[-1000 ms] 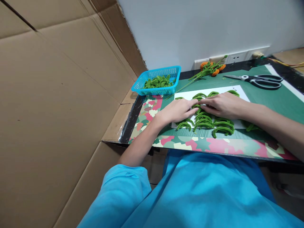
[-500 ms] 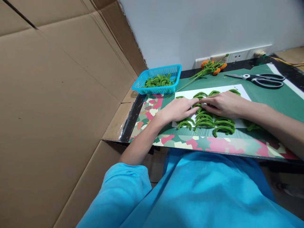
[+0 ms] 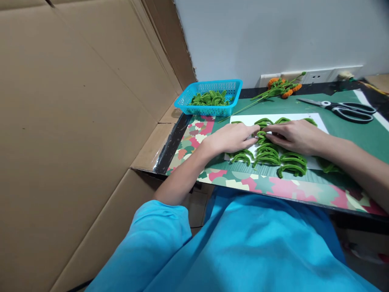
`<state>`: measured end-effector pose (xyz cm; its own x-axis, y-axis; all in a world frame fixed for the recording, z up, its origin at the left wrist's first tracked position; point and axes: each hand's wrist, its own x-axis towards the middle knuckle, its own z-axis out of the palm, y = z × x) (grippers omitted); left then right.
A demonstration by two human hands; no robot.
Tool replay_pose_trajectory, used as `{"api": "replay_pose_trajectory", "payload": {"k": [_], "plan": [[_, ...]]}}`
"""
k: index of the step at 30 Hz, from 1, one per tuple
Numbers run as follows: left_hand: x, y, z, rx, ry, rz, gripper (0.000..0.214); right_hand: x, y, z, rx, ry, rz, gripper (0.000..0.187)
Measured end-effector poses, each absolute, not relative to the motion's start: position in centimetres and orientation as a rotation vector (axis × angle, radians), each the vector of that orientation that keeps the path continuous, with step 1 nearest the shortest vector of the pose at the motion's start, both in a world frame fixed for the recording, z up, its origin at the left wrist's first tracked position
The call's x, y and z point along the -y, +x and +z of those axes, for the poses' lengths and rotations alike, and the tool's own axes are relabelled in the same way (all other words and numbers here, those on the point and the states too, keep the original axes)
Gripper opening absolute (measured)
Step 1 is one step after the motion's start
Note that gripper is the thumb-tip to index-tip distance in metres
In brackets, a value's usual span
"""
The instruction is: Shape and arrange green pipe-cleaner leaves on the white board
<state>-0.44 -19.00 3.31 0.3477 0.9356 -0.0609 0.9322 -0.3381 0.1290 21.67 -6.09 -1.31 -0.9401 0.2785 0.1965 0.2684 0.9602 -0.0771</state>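
Now both grips are pinched shut on one green curl [image 3: 261, 134] at frame centre, on the white sheet [image 3: 319, 121]; left hand [image 3: 234, 138] and right hand [image 3: 296, 136] should probably hold fingertips close, press lightly, avoid nudging the neighbouring curls [image 3: 267, 156]

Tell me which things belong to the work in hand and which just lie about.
In hand: green fuzzy curved wire pieces, one touched by left hand and right hand; white paper sheet; blue plastic basket holding more.
Lying about: black scissors; orange flower stems.
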Motion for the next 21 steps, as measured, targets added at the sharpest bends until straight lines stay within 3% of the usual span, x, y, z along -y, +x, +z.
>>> {"api": "replay_pose_trajectory", "payload": {"k": [21], "plan": [[18.52, -0.98, 3.66, -1.753, 2.458, -0.01, 0.029, 6.7, 20.93, -0.41, 2.926, -0.34, 0.13, 0.035]]}}
